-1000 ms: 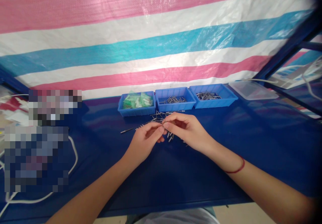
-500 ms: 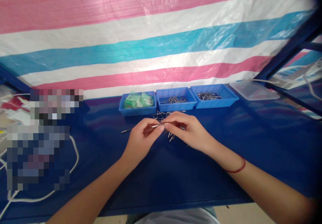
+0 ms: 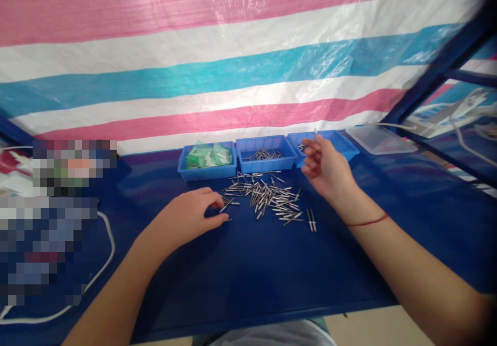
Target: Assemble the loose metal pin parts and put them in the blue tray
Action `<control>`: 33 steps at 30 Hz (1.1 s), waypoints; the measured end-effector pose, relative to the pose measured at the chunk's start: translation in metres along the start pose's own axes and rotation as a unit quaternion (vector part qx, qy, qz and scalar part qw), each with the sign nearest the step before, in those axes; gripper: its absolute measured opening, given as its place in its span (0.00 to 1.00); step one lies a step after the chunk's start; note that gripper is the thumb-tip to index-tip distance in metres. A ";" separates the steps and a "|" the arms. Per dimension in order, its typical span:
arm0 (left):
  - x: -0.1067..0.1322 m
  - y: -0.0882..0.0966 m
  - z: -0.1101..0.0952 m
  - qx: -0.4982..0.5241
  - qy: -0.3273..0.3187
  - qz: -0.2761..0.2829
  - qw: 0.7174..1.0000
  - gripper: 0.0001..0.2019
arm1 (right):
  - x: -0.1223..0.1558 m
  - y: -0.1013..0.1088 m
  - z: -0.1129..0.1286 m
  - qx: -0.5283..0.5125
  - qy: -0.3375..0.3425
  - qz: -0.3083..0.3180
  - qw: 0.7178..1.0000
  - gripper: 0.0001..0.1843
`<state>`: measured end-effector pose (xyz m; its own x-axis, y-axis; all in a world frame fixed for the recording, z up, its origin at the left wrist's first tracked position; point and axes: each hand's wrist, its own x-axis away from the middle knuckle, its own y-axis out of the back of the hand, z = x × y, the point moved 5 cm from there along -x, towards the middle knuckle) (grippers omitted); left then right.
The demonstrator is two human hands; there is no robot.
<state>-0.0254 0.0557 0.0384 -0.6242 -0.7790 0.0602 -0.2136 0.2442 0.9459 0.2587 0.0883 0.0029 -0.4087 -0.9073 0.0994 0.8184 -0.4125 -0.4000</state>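
A loose pile of blind rivets (image 3: 272,198), thin silvery pins with thicker sleeves, lies on the blue tabletop. My left hand (image 3: 194,211) rests low at the pile's left side, thumb and forefinger apart, close to a few stray rivets. Raised on the other side, my right hand (image 3: 328,167) is in front of the right blue bin (image 3: 347,149), fingers curled. A small pale metal tip, seemingly of a rivet (image 3: 315,130), sticks up at its fingertips; the rest is hidden. Two rivets (image 3: 311,220) lie side by side, apart from the pile.
The middle blue bin (image 3: 244,166) holds more rivets; the left bin (image 3: 207,172) holds green-and-white packets. A clear plastic lid (image 3: 378,140) lies at the back right. White cable (image 3: 111,242) curves across the left. A striped sheet (image 3: 217,76) hangs behind.
My hands, which were together over the pile with a rivet between them, have parted. The left drew back leftward and opened; the right moved up and right to the right bin.
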 end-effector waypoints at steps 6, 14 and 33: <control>0.000 -0.017 0.009 0.015 0.000 0.068 0.998 0.07 | -0.010 0.007 0.008 0.012 -0.022 0.050 0.998 0.15; -0.012 -0.015 -0.006 0.084 -0.006 -0.016 0.996 0.10 | 0.042 -0.045 -0.015 0.203 0.011 0.241 0.949 0.11; -0.012 -0.030 -0.021 0.313 0.052 -0.213 0.924 0.09 | 0.089 -0.070 -0.028 0.248 0.106 0.295 0.917 0.12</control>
<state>0.0043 0.0451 0.0164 -0.3153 -0.9247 -0.2133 -0.8364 0.1646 0.5227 0.1534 0.0388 0.0142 0.1377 -0.9696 -0.2020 0.9839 0.1104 0.1409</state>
